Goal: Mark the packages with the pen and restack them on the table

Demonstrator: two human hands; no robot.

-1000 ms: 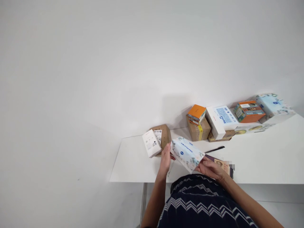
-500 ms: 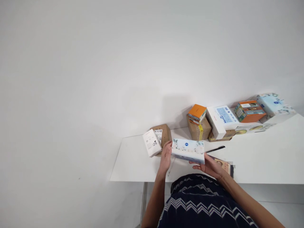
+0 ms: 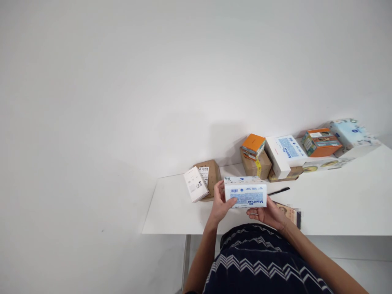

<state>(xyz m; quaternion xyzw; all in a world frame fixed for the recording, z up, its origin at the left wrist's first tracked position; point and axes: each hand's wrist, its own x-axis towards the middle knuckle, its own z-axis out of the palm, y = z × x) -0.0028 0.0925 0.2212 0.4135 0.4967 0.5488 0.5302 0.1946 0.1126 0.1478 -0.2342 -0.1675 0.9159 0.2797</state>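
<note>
Hold the Manhua box (image 3: 250,197) steady above the white table (image 3: 171,206), clamped at one end by the left hand (image 3: 220,207) and at the opposite lower corner by the right hand (image 3: 273,214), pressing lightly to avoid denting it.

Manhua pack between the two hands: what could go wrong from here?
The Manhua pack is held off the table by its ends, so it could slip if the left hand or right hand eased.
The left hand is close to the speckled brown carton; a sideways bump might shift the white box set askew at it.
The orange-topped box sits stacked on the yellow-taped carton, and a knock could topple it.
</note>
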